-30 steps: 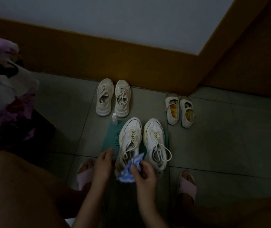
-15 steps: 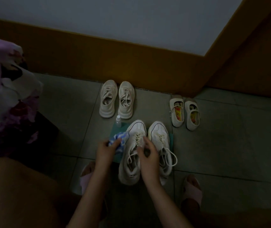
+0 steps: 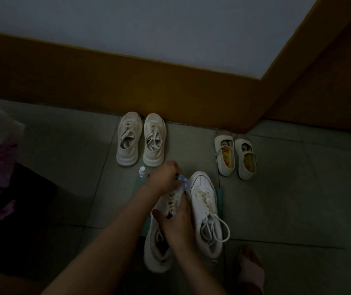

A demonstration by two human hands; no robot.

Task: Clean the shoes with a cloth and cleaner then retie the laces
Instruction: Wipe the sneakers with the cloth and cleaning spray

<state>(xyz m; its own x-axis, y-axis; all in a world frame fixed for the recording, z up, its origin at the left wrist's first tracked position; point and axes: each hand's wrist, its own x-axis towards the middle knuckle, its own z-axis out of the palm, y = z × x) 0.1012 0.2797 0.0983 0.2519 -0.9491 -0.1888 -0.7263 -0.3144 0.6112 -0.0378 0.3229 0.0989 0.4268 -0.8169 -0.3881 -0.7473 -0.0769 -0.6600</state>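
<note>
Left hand pinches the limp cloth by the mat's far edge. Right hand grips the light sneaker midfoot, probably firmest there.

The left hand, at centre frame, pinches the cloth with curled fingers. Just below it, the right hand grips the shoe.

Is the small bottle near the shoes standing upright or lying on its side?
Upright: the small bottle stands on its base, with its white cap on top.
</note>
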